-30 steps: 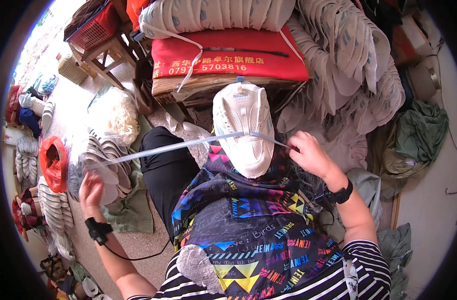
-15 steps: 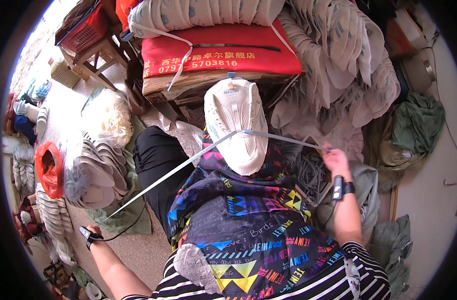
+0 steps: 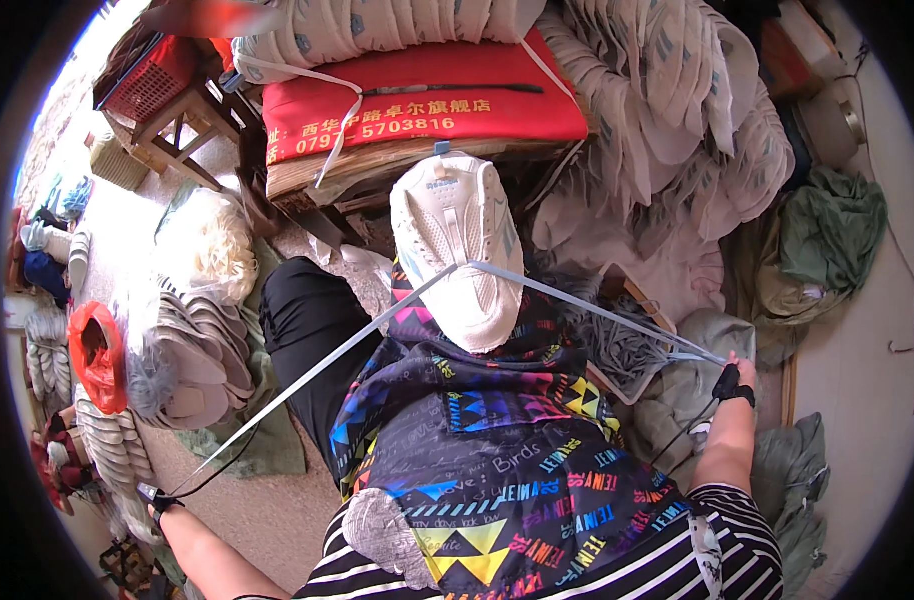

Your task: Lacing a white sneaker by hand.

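While the shoe (image 3: 457, 240) sits above the apron (image 3: 517, 470), toe at six o'clock and blue heel tab (image 3: 441, 148) at twelve, the lace (image 3: 327, 363) now spreads wider from its tongue than half a second ago. Taking the shoe as the dial's centre, the right hand (image 3: 741, 372) has gone farther out and lower, to nearly four o'clock, its fingers clenched on the lace. A second strand shows beside the first near that hand, and more of the box (image 3: 653, 312) of grey laces (image 3: 617, 345), also at four o'clock, has come into sight. The left wristband (image 3: 157, 497) has moved lower and outward, toward eight o'clock. An orange blur (image 3: 212, 17) has come in between ten and eleven o'clock.

The left hand is almost wholly hidden beyond its wristband, so I cannot tell whether it grips the lace, whose near stretch thins to a faint line there. What bears the shoe from below is covered by the shoe itself. The orange blur is too smeared to identify. At twelve o'clock, the upper edge cuts off the row of white uppers (image 3: 377, 30) above the red cloth (image 3: 417, 105).
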{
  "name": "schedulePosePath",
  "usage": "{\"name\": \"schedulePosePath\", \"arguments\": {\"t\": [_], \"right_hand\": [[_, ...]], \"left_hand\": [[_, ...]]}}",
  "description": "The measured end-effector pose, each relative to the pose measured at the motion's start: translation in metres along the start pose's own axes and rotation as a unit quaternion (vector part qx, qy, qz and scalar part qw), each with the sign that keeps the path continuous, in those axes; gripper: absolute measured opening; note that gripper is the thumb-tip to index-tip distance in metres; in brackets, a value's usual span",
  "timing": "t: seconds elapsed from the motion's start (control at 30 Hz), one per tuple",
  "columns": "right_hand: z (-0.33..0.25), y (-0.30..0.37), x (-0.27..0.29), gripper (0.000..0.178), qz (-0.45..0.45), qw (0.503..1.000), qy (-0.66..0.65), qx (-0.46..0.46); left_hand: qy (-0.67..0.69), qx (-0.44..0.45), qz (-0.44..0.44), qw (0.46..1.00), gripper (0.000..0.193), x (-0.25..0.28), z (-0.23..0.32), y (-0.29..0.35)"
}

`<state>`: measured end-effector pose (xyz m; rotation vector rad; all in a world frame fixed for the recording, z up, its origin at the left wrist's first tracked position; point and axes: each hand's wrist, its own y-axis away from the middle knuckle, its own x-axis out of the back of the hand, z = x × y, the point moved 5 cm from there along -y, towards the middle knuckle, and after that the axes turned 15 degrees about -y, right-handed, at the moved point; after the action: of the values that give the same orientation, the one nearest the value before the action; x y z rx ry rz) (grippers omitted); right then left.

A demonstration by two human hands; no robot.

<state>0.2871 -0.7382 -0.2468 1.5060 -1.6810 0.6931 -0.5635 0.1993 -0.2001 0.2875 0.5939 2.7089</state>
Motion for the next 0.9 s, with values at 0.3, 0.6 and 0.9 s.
{"name": "schedulePosePath", "arguments": {"t": [0.3, 0.6, 0.9], "right_hand": [[0.146, -0.108, 0.156, 0.041, -0.267, 0.962, 0.059, 0.008], [-0.279, 0.093, -0.158, 0.033, -0.307, 0.910, -0.273, 0.053], [-0.328, 0.115, -0.155, 0.023, -0.415, 0.873, -0.251, 0.058]], "left_hand": [[-0.042, 0.120, 0.335, 0.934, 0.035, -0.050, -0.025, -0.013], [-0.128, -0.091, 0.092, 0.983, 0.040, -0.243, 0.046, -0.031], [-0.199, -0.120, -0.105, 0.967, 0.023, -0.387, 0.105, 0.056]]}}
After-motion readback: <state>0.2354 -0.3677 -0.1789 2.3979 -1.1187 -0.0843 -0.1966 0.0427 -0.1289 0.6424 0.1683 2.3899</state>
